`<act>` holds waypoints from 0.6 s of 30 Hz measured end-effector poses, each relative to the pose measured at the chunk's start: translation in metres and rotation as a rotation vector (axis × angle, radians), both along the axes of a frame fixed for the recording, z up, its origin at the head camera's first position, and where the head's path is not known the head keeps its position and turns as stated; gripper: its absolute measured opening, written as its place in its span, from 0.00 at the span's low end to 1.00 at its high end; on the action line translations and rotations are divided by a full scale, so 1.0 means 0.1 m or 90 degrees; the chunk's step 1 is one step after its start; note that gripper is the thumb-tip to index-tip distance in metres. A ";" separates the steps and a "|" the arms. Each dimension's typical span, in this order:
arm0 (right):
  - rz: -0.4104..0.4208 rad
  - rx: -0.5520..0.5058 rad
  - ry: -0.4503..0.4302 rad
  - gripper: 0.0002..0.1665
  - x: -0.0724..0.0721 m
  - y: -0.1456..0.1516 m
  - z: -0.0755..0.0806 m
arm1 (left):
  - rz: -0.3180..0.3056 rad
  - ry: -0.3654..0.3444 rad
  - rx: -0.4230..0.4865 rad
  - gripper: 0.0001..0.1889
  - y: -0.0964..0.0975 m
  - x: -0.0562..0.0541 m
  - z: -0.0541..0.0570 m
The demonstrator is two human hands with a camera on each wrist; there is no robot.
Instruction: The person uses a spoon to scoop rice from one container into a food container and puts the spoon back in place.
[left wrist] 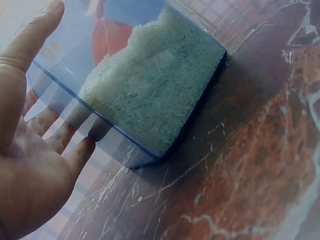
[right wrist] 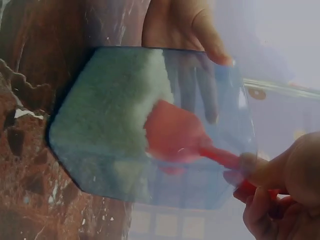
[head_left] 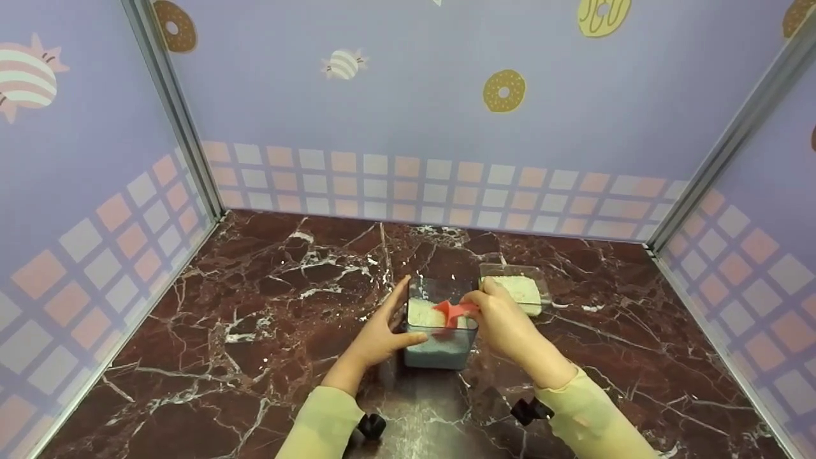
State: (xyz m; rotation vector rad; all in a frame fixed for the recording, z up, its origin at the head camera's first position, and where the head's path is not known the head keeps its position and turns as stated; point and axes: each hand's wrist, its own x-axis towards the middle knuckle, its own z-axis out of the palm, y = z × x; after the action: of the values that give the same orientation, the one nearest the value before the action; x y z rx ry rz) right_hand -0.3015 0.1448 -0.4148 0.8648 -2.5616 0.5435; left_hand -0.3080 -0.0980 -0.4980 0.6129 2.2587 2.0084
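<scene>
A clear bluish plastic container (head_left: 440, 354) stands on the marbled table, partly filled with white rice (left wrist: 155, 80). My left hand (head_left: 382, 335) rests against its left side, fingers extended along the wall and thumb near the front rim. In the right wrist view, my right hand (right wrist: 280, 187) grips the handle of a red scoop (right wrist: 175, 132). The scoop's bowl is inside the container, its edge in the rice. Right of the container lies a shallow clear tray (head_left: 545, 290) with pale grains in it; my right hand hides part of its left side.
Loose white grains are scattered over the dark red marbled tabletop (head_left: 287, 357), mostly left of and behind the container. Lilac panels (head_left: 414, 108) with sweets and checks enclose the table at the back and both sides. A dark wrist mount (head_left: 371, 426) sits by the left sleeve.
</scene>
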 end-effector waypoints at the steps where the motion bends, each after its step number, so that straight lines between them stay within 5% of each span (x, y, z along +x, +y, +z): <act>1: 0.004 0.014 0.007 0.05 0.00 -0.01 0.00 | 0.001 -0.001 0.001 0.60 0.00 0.00 0.00; 6: 0.001 0.110 0.030 0.03 0.02 -0.10 0.09 | 0.002 -0.005 0.003 0.59 0.01 0.00 -0.01; 18: -0.106 0.300 0.104 0.09 0.07 -0.35 0.20 | -0.007 -0.005 0.005 0.60 0.01 0.01 0.01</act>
State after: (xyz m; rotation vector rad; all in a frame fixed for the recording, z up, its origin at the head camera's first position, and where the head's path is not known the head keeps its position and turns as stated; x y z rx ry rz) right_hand -0.2945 0.1103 -0.3951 0.7874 -2.6117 -0.1852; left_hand -0.3072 -0.0973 -0.4968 0.6146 2.2395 2.0119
